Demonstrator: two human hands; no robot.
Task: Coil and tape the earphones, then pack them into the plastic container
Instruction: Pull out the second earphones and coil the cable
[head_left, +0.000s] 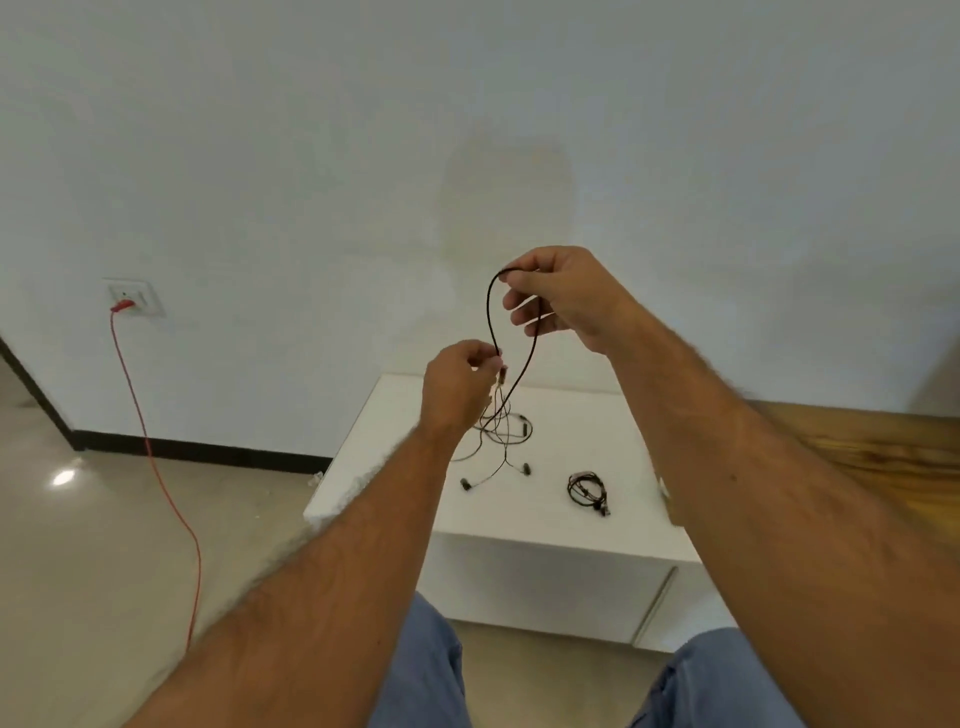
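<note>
While the red cable (156, 457) is hanging from the wall socket (134, 298) at far left, the left hand (457, 387) is pinching the black earphone cord (491, 317) above the white table (545, 525). The right hand (563, 296) is pinching the cord's upper loop. Both earbuds (496, 475) are lying on the table; a coiled earphone set (588, 491) is resting to their right.
</note>
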